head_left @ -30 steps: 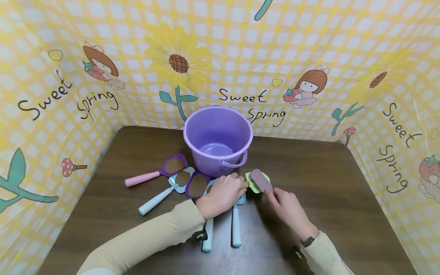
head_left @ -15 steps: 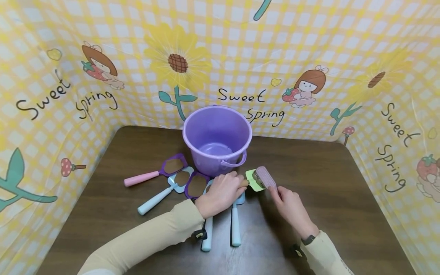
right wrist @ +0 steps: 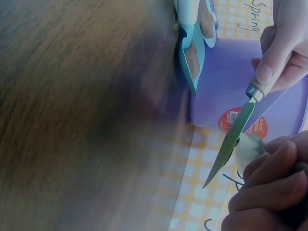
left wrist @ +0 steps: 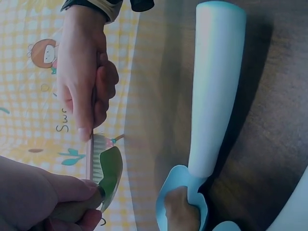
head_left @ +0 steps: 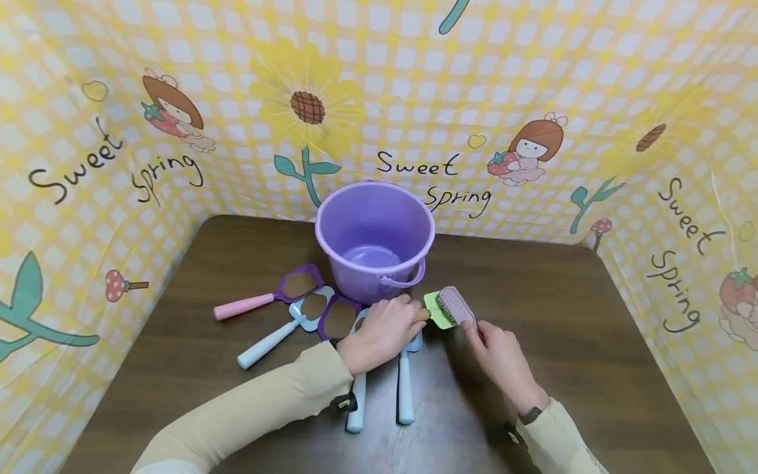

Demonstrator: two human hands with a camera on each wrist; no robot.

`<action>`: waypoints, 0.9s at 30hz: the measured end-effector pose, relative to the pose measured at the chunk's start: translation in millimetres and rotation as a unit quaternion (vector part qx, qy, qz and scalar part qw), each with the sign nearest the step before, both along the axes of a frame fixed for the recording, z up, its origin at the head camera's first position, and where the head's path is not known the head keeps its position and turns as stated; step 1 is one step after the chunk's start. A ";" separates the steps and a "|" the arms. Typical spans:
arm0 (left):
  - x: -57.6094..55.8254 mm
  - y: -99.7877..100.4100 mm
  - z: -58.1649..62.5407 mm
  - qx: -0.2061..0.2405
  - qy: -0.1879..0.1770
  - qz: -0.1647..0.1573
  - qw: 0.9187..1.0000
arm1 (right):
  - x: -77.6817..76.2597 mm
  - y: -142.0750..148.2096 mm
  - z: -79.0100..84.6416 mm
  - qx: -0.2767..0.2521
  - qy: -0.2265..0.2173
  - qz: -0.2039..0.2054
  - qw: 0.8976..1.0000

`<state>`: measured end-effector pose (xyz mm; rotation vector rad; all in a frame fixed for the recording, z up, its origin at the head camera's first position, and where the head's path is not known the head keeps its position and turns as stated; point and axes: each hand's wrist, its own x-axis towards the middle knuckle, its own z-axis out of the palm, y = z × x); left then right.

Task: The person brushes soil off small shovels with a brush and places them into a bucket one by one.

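My left hand (head_left: 381, 334) grips the wooden handle (right wrist: 261, 85) of a small trowel. Its green blade (head_left: 435, 312) sticks out to the right, in front of the bucket. In my right hand (head_left: 502, 359) is a scrubbing brush (head_left: 458, 305) with a mauve back, held by its handle. In the left wrist view its pale bristles (left wrist: 98, 154) face the green blade (left wrist: 111, 169) and appear to touch it. Beneath my left hand and forearm lie two shovels with light blue handles, one handle (head_left: 406, 388) to the right of the other. The left hand partly covers their heads.
A purple bucket (head_left: 349, 276) stands behind the hands, its carry handle (head_left: 408, 282) hanging down in front. Further left lie more shovels, one with a pink handle (head_left: 244, 307) and one with a light blue handle (head_left: 269, 343). Patterned cloth (head_left: 379, 99) encloses the dark wooden table (head_left: 568, 289).
The brush has turned on the trowel blade and shifted slightly right, so its bristles now show. The left hand holds the trowel in nearly the same place.
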<state>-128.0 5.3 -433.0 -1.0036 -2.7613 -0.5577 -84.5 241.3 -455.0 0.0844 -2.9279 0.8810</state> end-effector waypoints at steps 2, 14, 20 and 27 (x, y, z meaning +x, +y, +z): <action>0.2 -0.3 0.2 0.003 -0.003 -0.002 1.000 | -0.5 1.7 0.5 -0.006 -0.006 -0.003 1.000; 2.5 2.2 -0.9 0.005 -0.007 -0.001 1.000 | 2.0 1.5 -0.7 -0.026 -0.005 -0.006 1.000; 2.3 3.2 -2.1 0.010 -0.002 0.000 1.000 | 4.5 -0.8 -0.9 -0.021 -0.030 0.005 0.999; 2.1 0.1 -0.6 0.019 -0.005 -0.003 1.000 | 0.7 5.7 0.8 -0.021 -0.014 -0.015 1.000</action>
